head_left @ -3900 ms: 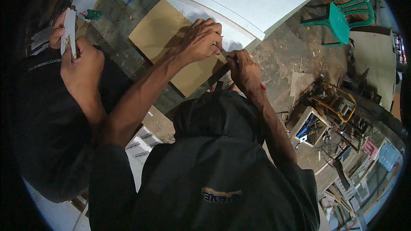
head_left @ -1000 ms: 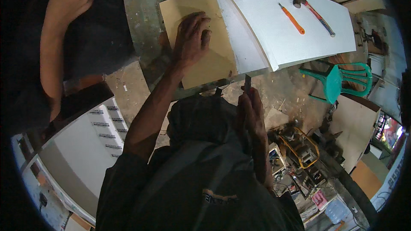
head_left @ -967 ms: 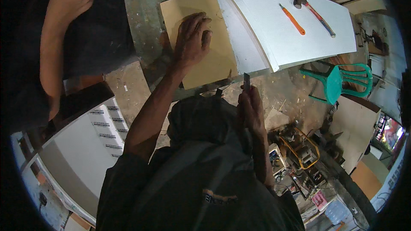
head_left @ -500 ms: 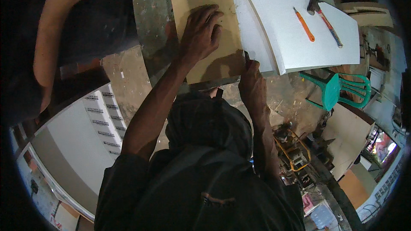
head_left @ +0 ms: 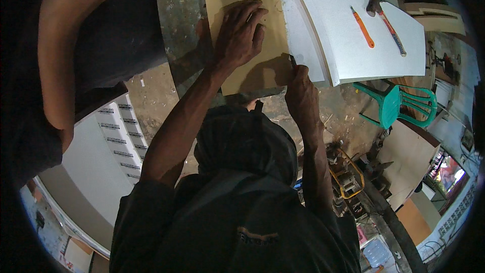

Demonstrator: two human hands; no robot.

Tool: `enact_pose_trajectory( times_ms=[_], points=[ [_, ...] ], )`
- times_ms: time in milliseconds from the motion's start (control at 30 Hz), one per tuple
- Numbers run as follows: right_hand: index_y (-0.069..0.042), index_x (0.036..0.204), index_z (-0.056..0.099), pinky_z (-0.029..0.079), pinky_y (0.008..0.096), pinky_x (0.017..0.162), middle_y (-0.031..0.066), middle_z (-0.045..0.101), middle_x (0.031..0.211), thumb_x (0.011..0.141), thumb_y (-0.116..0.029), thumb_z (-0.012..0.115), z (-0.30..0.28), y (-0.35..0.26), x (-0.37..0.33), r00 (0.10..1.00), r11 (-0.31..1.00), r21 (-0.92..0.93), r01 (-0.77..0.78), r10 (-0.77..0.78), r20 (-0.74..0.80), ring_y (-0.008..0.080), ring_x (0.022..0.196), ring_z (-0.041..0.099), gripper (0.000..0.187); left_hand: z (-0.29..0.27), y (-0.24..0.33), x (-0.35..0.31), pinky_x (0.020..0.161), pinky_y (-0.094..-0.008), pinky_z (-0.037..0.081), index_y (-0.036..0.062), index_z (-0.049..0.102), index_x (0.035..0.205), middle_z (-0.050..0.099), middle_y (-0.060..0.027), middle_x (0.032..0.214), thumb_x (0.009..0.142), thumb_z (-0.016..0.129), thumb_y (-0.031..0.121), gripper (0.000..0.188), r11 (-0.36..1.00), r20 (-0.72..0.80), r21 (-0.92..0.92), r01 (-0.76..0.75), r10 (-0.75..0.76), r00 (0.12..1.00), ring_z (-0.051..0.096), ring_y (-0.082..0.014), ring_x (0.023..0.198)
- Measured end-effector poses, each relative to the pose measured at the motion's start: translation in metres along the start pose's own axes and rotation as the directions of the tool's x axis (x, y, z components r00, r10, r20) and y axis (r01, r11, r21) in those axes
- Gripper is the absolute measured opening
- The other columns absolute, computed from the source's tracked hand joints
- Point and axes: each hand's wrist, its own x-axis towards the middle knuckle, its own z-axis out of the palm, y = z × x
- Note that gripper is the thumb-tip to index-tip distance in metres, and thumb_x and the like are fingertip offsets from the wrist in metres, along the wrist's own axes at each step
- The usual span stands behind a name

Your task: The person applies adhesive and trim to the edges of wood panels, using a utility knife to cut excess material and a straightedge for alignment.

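My left hand point(head_left: 240, 33) presses on a flat brown board point(head_left: 274, 35), fingers stretched out and a little apart. At that board's near right corner, my right hand point(head_left: 302, 92) is closed round a thin dark tool point(head_left: 292, 60). The tool's tip meets the board's right edge; its handle is hidden in the fist, so its exact kind cannot be made out. Beside the brown board lies a white panel point(head_left: 348, 55). A long pale strip point(head_left: 309, 17) runs across the panel, to the right of my right hand.
An orange-handled pointed tool point(head_left: 363, 29) and a claw hammer point(head_left: 390, 28) rest on the white panel. A green plastic chair point(head_left: 391, 106) stands beyond the worktable point(head_left: 182, 35) on the right. At upper left is another person's arm point(head_left: 58, 60). White boards point(head_left: 86, 156) lean at lower left.
My right hand has drawn slightly nearer to me and to the right, showing more of the dark tool. My left hand stays on the board. The other person's arm has shifted slightly.
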Motion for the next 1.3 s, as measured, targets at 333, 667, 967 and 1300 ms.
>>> enact_pose_trajectory(
  times_ms=[333, 667, 967, 1300],
  points=[
    [0.002, 0.101, 0.040, 0.052, 0.0580, 0.069, 0.0330, 0.064, 0.086, 0.094, -0.004, 0.044, -0.009, -0.006, 0.009, 0.991, 0.994, -0.095, -0.058, 0.069, 0.116, 0.0504, 0.081, 0.064, 0.011, 0.003, 0.005, 0.003, 0.111, -0.0469, 0.033, 0.0060, 0.052, 0.133, 0.049, -0.0117, 0.140, 0.094, 0.054, 0.024, 0.042, 0.977, 0.044, 0.212, -0.007, -0.003, 0.999, 0.044, -0.0298, 0.131],
    [0.003, 0.097, 0.035, 0.049, 0.0601, 0.064, 0.0350, 0.061, 0.073, 0.096, -0.004, 0.042, -0.006, -0.014, 0.008, 0.996, 0.991, -0.126, -0.038, 0.048, 0.077, 0.0535, 0.074, 0.061, 0.011, 0.005, 0.007, 0.003, 0.117, -0.0474, 0.026, 0.0083, 0.046, 0.143, 0.045, -0.0084, 0.148, 0.098, 0.049, 0.028, 0.049, 0.950, 0.070, 0.311, 0.017, -0.041, 0.997, 0.038, -0.0261, 0.139],
    [0.004, 0.102, 0.038, 0.051, 0.0591, 0.066, 0.0330, 0.064, 0.082, 0.094, -0.004, 0.042, -0.001, -0.003, -0.019, 0.952, 0.954, -0.216, -0.209, 0.249, 0.176, 0.0512, 0.078, 0.064, 0.012, 0.005, 0.005, 0.004, 0.115, -0.0462, 0.029, 0.0092, 0.050, 0.139, 0.050, -0.0078, 0.144, 0.098, 0.048, 0.029, 0.046, 0.946, 0.037, 0.324, -0.016, 0.004, 0.999, 0.043, -0.0263, 0.134],
    [0.002, 0.102, 0.035, 0.045, 0.0641, 0.064, 0.0350, 0.061, 0.076, 0.098, -0.010, 0.041, -0.002, -0.003, -0.022, 0.988, 0.985, -0.137, -0.108, 0.121, 0.091, 0.0560, 0.075, 0.059, 0.014, 0.004, 0.003, 0.005, 0.115, -0.0462, 0.029, 0.0101, 0.051, 0.140, 0.049, -0.0077, 0.145, 0.097, 0.049, 0.030, 0.047, 0.933, 0.005, 0.360, -0.025, 0.024, 1.000, 0.043, -0.0256, 0.136]
  ],
)
